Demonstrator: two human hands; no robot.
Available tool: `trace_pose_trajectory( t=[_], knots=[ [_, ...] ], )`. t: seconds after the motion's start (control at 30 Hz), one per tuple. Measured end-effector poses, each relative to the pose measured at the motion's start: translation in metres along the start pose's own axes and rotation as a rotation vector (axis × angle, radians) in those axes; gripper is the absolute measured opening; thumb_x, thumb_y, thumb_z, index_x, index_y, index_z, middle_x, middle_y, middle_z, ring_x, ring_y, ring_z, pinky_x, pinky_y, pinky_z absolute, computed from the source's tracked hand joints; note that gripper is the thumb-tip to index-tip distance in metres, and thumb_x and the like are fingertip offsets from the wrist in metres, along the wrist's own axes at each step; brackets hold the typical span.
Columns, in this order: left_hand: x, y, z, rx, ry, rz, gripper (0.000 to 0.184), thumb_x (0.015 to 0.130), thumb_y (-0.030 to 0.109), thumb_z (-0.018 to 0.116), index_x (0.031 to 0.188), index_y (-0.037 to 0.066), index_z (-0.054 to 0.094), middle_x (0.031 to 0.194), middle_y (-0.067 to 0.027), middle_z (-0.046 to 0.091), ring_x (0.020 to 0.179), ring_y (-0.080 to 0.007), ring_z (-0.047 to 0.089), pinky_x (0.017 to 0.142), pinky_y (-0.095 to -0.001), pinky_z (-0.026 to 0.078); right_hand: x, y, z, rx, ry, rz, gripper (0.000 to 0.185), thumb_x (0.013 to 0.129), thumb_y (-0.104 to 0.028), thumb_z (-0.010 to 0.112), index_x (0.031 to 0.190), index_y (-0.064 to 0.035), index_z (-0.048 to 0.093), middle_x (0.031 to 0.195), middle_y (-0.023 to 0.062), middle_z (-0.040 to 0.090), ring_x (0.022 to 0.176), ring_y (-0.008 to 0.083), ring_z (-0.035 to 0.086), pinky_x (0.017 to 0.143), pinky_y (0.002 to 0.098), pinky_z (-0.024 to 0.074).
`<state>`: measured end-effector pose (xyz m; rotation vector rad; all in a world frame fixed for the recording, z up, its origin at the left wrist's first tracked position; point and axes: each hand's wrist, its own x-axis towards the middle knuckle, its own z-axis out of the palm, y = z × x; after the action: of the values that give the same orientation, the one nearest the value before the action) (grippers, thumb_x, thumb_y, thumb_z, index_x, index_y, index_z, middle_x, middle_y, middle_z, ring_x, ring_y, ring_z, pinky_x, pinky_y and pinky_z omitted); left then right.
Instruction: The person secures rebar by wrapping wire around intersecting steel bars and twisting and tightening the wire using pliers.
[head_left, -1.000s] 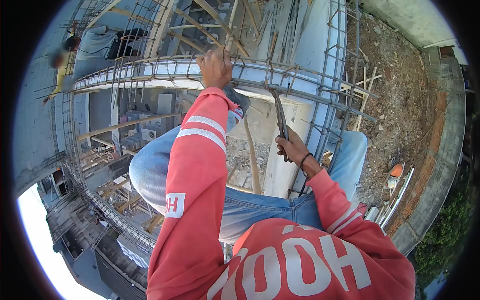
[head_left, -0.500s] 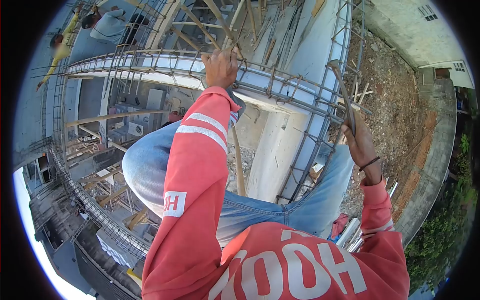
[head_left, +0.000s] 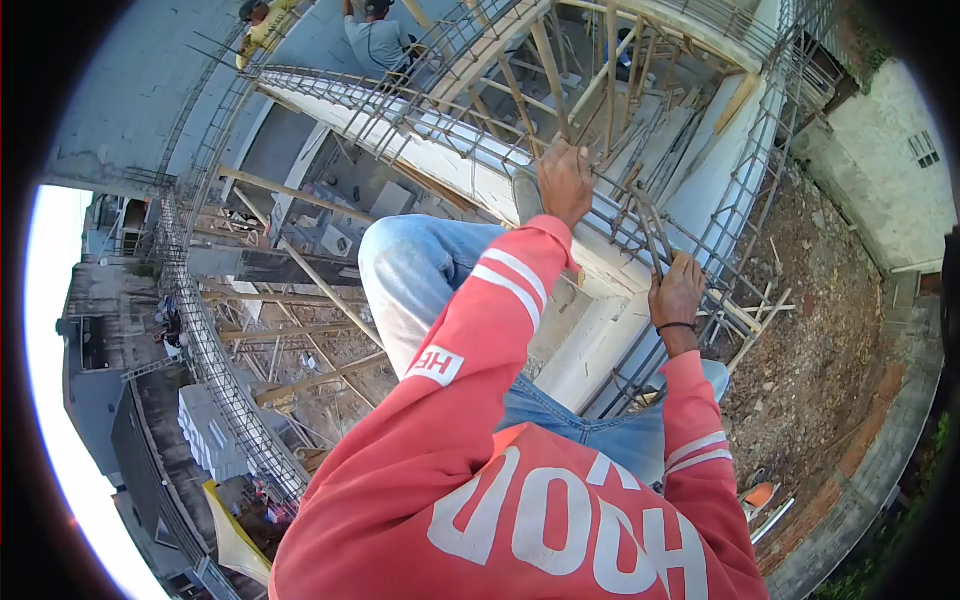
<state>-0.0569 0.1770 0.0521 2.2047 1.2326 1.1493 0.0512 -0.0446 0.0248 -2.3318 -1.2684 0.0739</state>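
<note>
My left hand (head_left: 566, 182) is closed over the top of a rebar cage (head_left: 460, 147) that runs along a white-sided beam form (head_left: 370, 133). What lies under its fingers is partly hidden. My right hand (head_left: 679, 297) is wrapped round a long dark metal tool (head_left: 655, 238) with a bent head; its exact kind is unclear. The tool's head is among the bars of the cage, to the right of my left hand, near the corner where two cages meet. My jeans-clad knee (head_left: 400, 255) is beside the beam.
Wooden props (head_left: 548, 70) stand beyond the beam, and poles (head_left: 300, 280) cross the drop at left. Two people, one in a grey shirt (head_left: 378, 42) and one in yellow (head_left: 268, 28), are at upper left. Rubble ground (head_left: 820, 330) lies far below at right, by a wall (head_left: 885, 140).
The view has turned, shifting the scene. My right hand has brought the tool from out at the right to the cage, close to my left hand. My left hand stays on the cage.
</note>
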Motion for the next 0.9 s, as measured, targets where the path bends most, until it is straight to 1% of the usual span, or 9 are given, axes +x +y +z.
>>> trace_pose_trajectory(
  t=[0.07,0.23,0.3,0.4,0.5,0.63,0.73,0.8,0.9],
  knots=[
    [-0.048,0.042,-0.01,-0.09,0.049,-0.098,0.034,0.099,0.024,0.044,0.08,0.002,0.062,0.08,-0.0267,0.061,0.075,-0.0487,0.057,0.067,-0.0551,0.043,0.012,0.01,0.018,0.029,-0.106,-0.045,0.047,0.083,-0.023,0.071,0.116,0.0007,0.048,0.106,0.0221,0.061,0.104,0.04,0.058,0.089,0.0481,0.0439],
    [-0.221,0.113,-0.046,-0.106,-0.588,-0.426,0.042,0.099,0.029,0.044,0.079,-0.002,0.064,0.078,-0.0314,0.062,0.077,-0.05,0.06,0.073,-0.0578,0.045,0.04,0.029,0.029,0.088,-0.367,0.117,0.06,0.091,-0.044,0.058,0.12,0.0047,0.041,0.1,0.0309,0.065,0.095,0.0476,0.063,0.083,0.053,0.0479],
    [-0.268,0.112,-0.041,-0.065,-0.632,-0.422,0.041,0.098,0.029,0.046,0.08,-0.002,0.066,0.084,-0.0308,0.063,0.077,-0.0494,0.061,0.075,-0.0577,0.046,0.048,0.035,0.041,0.157,-0.333,0.117,0.065,0.092,-0.05,0.054,0.121,0.006,0.039,0.099,0.0334,0.065,0.094,0.0495,0.063,0.083,0.054,0.0487],
    [-0.286,0.121,-0.041,-0.123,-0.662,0.043,0.041,0.097,0.028,0.05,0.08,-0.005,0.066,0.086,-0.0286,0.063,0.079,-0.0462,0.063,0.077,-0.0559,0.048,0.048,0.032,0.045,0.093,-0.332,0.21,0.066,0.092,-0.051,0.052,0.122,0.0071,0.039,0.103,0.0351,0.063,0.099,0.0497,0.062,0.087,0.053,0.0484],
    [-0.27,0.119,-0.046,-0.085,-0.863,-0.089,0.043,0.098,0.029,0.049,0.078,-0.004,0.066,0.077,-0.0265,0.063,0.074,-0.0454,0.063,0.076,-0.054,0.049,0.051,0.037,0.044,0.062,-0.31,0.145,0.066,0.091,-0.05,0.054,0.121,0.0072,0.041,0.105,0.0354,0.062,0.103,0.0491,0.061,0.09,0.0524,0.048],
    [-0.24,0.102,-0.077,-0.105,-0.729,-0.178,0.049,0.1,0.033,0.046,0.071,-0.003,0.062,0.064,-0.0196,0.059,0.057,-0.0372,0.059,0.067,-0.0476,0.05,0.064,0.041,0.049,0.176,-0.328,0.09,0.07,0.09,-0.05,0.057,0.12,0.0113,0.045,0.116,0.0364,0.058,0.112,0.048,0.057,0.097,0.0498,0.0451],
    [-0.21,0.116,-0.138,-0.46,-0.514,-0.223,0.052,0.102,0.037,0.042,0.064,0.003,0.052,0.053,-0.0078,0.049,0.046,-0.0213,0.049,0.051,-0.0371,0.042,0.073,0.058,0.075,0.271,-0.313,0.167,0.071,0.088,-0.047,0.058,0.124,0.0135,0.044,0.123,0.0346,0.056,0.116,0.0456,0.056,0.101,0.0469,0.043],
    [-0.196,0.126,-0.171,-0.936,-0.43,-0.592,0.049,0.103,0.04,0.041,0.064,0.011,0.041,0.054,0.0011,0.038,0.046,-0.0095,0.033,0.044,-0.0283,0.028,0.07,0.046,0.059,0.268,-0.33,0.207,0.073,0.088,-0.047,0.058,0.126,0.0142,0.042,0.124,0.0346,0.055,0.117,0.0449,0.055,0.101,0.0468,0.0428],
    [-0.192,0.136,-0.217,-0.943,-0.493,-0.564,0.047,0.104,0.041,0.041,0.065,0.015,0.036,0.055,0.0043,0.032,0.046,-0.0067,0.027,0.043,-0.0252,0.022,0.064,0.03,0.047,0.246,-0.386,0.268,0.078,0.089,-0.047,0.056,0.132,0.0158,0.038,0.128,0.034,0.053,0.121,0.043,0.054,0.101,0.0464,0.0427]
  ],
)
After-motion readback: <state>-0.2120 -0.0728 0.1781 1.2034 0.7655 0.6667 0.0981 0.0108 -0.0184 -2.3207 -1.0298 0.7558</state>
